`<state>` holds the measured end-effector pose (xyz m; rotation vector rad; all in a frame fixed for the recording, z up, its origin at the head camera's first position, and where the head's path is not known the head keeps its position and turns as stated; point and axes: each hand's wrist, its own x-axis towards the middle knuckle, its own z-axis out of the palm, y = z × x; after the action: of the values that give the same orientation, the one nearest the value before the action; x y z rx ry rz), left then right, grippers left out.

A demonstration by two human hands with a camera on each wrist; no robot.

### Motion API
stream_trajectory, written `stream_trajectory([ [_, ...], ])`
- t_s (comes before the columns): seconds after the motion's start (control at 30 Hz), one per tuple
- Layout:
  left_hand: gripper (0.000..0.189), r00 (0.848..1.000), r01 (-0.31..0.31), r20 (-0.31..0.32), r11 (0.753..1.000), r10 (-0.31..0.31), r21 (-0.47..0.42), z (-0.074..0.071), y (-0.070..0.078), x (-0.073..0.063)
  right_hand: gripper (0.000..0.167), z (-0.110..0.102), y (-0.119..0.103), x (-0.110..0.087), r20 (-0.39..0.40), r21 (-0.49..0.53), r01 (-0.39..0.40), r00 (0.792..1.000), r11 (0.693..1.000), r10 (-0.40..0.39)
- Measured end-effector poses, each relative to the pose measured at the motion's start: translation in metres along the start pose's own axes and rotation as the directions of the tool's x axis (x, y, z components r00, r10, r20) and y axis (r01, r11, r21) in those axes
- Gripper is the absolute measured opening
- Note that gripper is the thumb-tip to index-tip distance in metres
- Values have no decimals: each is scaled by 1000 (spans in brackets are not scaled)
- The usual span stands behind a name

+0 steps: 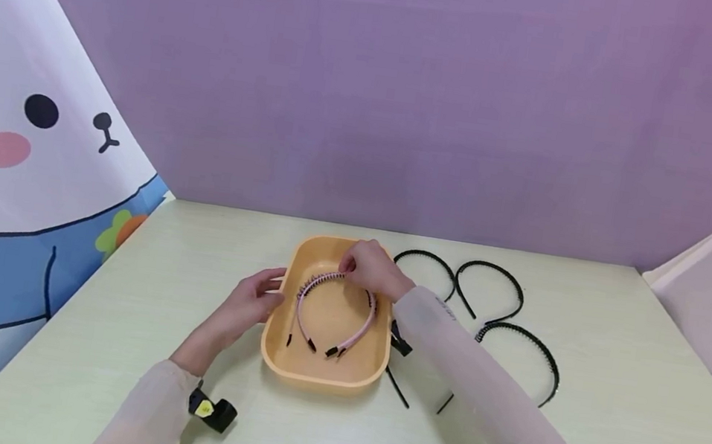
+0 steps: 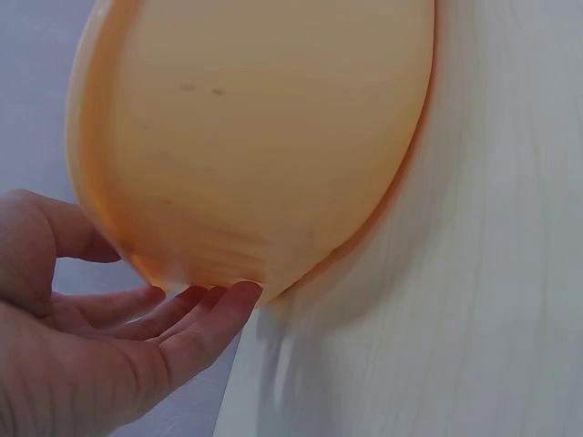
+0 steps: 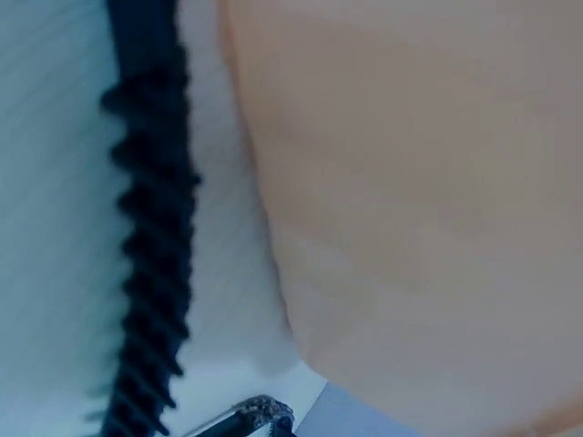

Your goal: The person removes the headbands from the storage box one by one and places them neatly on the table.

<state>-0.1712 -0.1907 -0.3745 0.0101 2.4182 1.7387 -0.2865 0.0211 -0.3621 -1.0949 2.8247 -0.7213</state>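
Observation:
An orange plastic bin (image 1: 321, 380) stands on the table with pink headbands (image 1: 354, 338) lying inside, their black-tipped ends toward the near side. My right hand (image 1: 372, 265) reaches over the bin's far right part and pinches the top of the pink headband arc. Its fingers do not show in the right wrist view, where the bin's wall (image 3: 410, 200) fills most of the picture. On the other side, my left hand (image 1: 254, 299) rests with its fingertips against the bin's outer left wall. The left wrist view shows those fingers (image 2: 205, 332) lightly bent, touching the bin (image 2: 273, 137).
Several black headbands (image 1: 527, 333) lie on the table right of the bin, partly hidden under the right forearm. One with a toothed band (image 3: 150, 246) lies close beside the bin wall. A purple cloth (image 1: 411, 109) hangs behind the table (image 1: 646, 380).

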Motion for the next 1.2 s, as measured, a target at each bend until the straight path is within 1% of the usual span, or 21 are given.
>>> stream_trajectory([
  [0.17,51,1000,6,-8,1000,-6,14,2,-1,1,13,1,2,0,12,-28,-4,1000,1000,5],
  [0.4,51,1000,5,-8,1000,-5,17,2,0,2,14,4,4,1,36,-127,7,999,992,-3],
  [0.53,51,1000,4,-1,1000,-4,18,2,0,2,15,4,4,1,47,-165,15,999,986,-7],
  [0.77,51,1000,10,4,1000,-11,11,1,0,2,14,5,3,1,54,-218,53,998,974,-42],
  [0.87,51,1000,9,4,1000,-9,8,0,0,3,14,5,3,1,53,-254,73,997,964,-61],
  [0.93,51,1000,9,4,1000,-9,9,0,-1,3,14,6,2,1,58,-276,74,997,958,-60],
  [1.07,51,1000,9,4,1000,-9,8,1,-1,3,14,7,0,0,72,-294,59,997,954,-39],
  [1.2,52,1000,10,7,1000,-10,1,1,-2,4,12,6,0,-1,60,-283,49,998,958,-34],
])
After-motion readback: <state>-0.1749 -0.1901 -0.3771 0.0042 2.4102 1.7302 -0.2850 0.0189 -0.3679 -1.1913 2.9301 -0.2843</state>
